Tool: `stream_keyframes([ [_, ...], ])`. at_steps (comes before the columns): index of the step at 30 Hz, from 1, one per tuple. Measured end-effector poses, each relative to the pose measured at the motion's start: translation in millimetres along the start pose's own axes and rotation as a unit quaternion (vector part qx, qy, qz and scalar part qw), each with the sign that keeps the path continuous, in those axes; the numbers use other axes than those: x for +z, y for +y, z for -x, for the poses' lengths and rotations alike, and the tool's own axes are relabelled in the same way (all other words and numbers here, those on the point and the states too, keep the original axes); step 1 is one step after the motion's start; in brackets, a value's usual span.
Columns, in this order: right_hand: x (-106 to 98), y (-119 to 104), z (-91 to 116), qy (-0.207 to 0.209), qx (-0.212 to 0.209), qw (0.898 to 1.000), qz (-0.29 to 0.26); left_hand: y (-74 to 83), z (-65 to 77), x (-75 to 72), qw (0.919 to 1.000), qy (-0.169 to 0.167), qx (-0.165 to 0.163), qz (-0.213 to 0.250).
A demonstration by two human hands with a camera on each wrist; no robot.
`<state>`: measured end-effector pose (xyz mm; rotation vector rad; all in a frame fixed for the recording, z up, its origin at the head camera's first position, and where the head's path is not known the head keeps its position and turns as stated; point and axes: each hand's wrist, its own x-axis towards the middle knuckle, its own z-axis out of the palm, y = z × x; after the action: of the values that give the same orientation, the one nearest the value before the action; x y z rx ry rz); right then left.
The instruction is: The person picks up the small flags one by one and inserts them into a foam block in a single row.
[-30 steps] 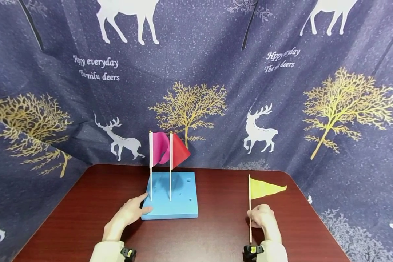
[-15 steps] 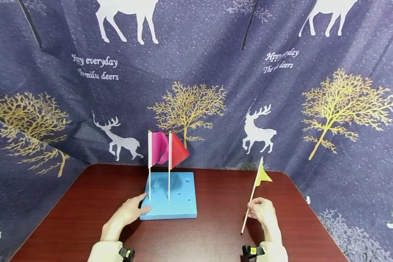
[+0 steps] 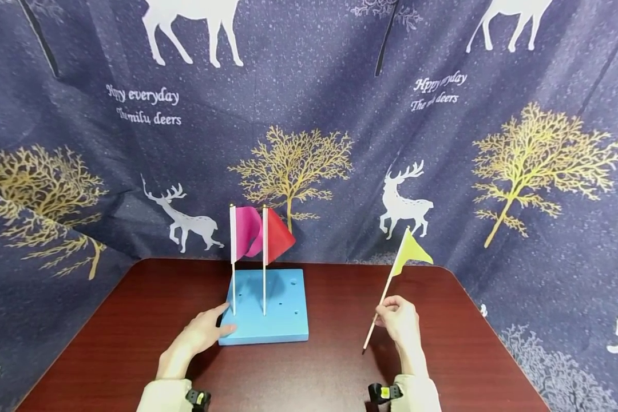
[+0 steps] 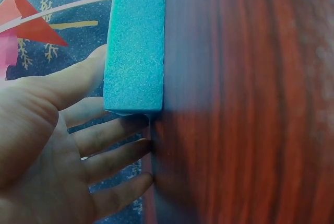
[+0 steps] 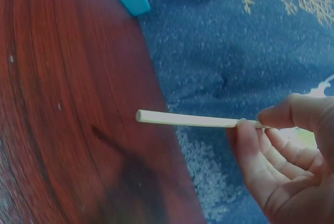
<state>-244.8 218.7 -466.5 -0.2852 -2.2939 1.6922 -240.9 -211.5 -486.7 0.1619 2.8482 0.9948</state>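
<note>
A blue foam block [image 3: 278, 329] with several small holes lies on the table. A magenta flag [image 3: 244, 232] and a red triangular flag [image 3: 277, 236] stand upright in it on white sticks. My left hand [image 3: 198, 332] rests at the block's left side, thumb on the top edge, its fairly straight fingers spread by the side in the left wrist view. My right hand [image 3: 400, 320] pinches the stick of a yellow triangular flag [image 3: 411, 253] between thumb and fingers, above the table to the right. The flag leans right, and the bare stick end [image 5: 182, 119] points down and left.
A dark red-brown wooden table [image 3: 335, 366] bears everything. Behind it hangs a blue cloth [image 3: 335, 86] printed with white deer and golden trees. The right hand's shadow falls on the table in the right wrist view.
My right hand has lifted the yellow flag and moved a little left and away from me. Its stick has gone from upright to tilted. My left hand stays at the block.
</note>
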Motion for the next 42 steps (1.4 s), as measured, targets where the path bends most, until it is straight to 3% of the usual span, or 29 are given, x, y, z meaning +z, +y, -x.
stream_keyframes([
  [11,24.8,-10.9,7.8,0.006,-0.072,0.994,0.078,-1.9,0.9,0.5,1.0,-0.002,-0.003,0.003],
  [22,64.3,-21.7,20.9,0.005,-0.16,0.983,0.086,-2.5,2.7,-0.7,1.0,-0.001,0.0,0.004],
  [30,89.5,-32.2,28.4,-0.022,-0.227,0.971,0.077,3.1,2.1,-0.8,1.0,-0.003,-0.008,0.001],
  [42,123.6,-50.6,18.6,-0.031,-0.261,0.962,0.072,3.1,1.6,-1.0,1.0,-0.002,-0.001,-0.004],
])
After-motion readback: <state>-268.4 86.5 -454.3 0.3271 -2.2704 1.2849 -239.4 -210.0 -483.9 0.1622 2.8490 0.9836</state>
